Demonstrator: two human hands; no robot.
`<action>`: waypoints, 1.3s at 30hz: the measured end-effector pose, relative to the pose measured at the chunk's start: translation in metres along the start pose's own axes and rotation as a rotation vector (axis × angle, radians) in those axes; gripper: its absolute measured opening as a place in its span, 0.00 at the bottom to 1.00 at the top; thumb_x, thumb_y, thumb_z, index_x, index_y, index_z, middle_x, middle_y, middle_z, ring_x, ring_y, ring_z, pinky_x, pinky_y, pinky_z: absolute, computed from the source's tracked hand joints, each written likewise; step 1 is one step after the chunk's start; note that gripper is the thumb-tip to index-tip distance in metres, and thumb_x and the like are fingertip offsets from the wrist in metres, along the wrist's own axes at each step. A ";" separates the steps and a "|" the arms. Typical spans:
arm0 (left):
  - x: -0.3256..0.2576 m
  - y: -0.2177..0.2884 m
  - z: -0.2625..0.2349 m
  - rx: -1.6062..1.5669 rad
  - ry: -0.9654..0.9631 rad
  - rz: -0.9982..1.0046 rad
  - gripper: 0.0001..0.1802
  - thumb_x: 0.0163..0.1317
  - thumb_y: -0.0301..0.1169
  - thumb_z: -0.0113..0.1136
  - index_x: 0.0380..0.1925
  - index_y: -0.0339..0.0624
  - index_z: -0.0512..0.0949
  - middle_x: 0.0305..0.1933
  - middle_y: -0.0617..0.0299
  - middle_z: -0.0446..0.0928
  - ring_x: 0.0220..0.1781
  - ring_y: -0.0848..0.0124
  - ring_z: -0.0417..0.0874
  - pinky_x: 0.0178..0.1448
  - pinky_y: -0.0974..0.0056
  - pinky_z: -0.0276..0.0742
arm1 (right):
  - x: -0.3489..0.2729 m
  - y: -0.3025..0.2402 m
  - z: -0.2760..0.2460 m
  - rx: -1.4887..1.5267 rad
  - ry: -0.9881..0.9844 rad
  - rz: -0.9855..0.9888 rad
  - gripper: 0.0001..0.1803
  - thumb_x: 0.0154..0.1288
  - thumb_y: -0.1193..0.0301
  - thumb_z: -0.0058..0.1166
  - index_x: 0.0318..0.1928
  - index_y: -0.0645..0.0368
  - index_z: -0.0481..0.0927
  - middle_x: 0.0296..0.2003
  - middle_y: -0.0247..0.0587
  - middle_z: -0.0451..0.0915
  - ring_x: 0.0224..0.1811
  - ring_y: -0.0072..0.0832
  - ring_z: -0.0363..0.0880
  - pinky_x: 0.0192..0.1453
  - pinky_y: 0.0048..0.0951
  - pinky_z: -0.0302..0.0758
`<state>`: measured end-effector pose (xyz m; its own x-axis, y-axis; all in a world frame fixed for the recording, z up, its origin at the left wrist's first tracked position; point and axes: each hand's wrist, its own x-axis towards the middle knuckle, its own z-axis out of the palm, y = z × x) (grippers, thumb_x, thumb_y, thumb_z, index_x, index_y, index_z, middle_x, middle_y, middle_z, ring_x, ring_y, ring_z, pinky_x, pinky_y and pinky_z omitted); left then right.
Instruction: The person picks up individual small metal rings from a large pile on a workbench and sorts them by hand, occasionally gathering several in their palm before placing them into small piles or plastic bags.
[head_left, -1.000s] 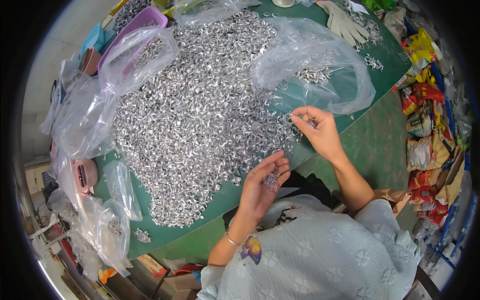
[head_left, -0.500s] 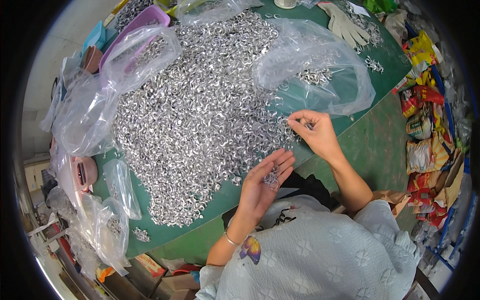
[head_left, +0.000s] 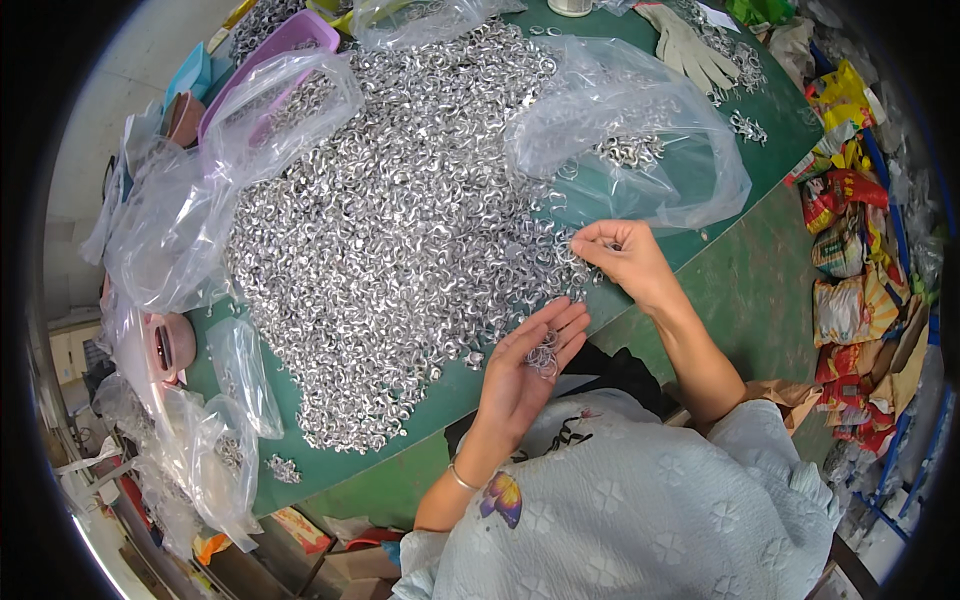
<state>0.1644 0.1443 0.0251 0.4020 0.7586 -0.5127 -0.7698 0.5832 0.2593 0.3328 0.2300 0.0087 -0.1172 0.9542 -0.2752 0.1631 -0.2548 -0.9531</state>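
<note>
A broad heap of small silvery curved metal hooks (head_left: 400, 220) covers much of the green table (head_left: 455, 395). At the heap's near edge my left hand (head_left: 525, 355) is palm up, its fingers stretched and cupping a loose cluster of metal hooks (head_left: 542, 358). My right hand (head_left: 625, 262) lies just beyond it to the right, thumb and forefinger pinched together at the heap's right edge. A bit of silvery metal shows inside its curled fingers; the pinched tips are too small to read clearly.
A clear plastic bag (head_left: 690, 190) with more hooks lies at the right of the heap. Other clear bags (head_left: 165, 250) and a purple basket (head_left: 315, 32) line the left side. A pale glove (head_left: 685, 50) rests at the far right. Colourful packages (head_left: 845, 305) are stacked beyond the table.
My right hand has shifted slightly left and its palm turned downward, so less of the metal inside it shows. My left hand stays in place with its cluster.
</note>
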 end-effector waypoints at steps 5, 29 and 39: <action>-0.002 0.000 -0.001 0.005 0.003 -0.003 0.23 0.63 0.27 0.44 0.57 0.25 0.60 0.59 0.41 0.64 0.61 0.56 0.67 0.64 0.58 0.64 | -0.005 -0.015 0.002 0.156 -0.014 0.115 0.06 0.57 0.73 0.57 0.30 0.64 0.80 0.18 0.21 0.70 0.21 0.08 0.61 0.22 0.14 0.56; -0.018 0.030 0.017 -0.129 -0.005 -0.051 0.22 0.67 0.34 0.38 0.54 0.28 0.64 0.54 0.48 0.69 0.57 0.58 0.70 0.63 0.56 0.63 | -0.026 -0.018 -0.002 1.551 -0.487 0.713 0.20 0.70 0.60 0.34 0.39 0.66 0.71 0.28 0.35 0.62 0.23 0.20 0.59 0.21 0.18 0.58; -0.016 0.067 0.030 -0.059 0.135 0.168 0.21 0.62 0.22 0.40 0.56 0.25 0.60 0.59 0.45 0.63 0.63 0.55 0.63 0.67 0.54 0.59 | -0.023 -0.016 0.005 1.671 -0.358 0.697 0.14 0.69 0.66 0.36 0.35 0.64 0.71 0.25 0.34 0.63 0.29 0.24 0.61 0.32 0.23 0.60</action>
<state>0.1220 0.1801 0.0752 0.1985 0.7954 -0.5726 -0.8497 0.4308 0.3039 0.3278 0.2108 0.0293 -0.6759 0.6029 -0.4239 -0.7305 -0.6244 0.2766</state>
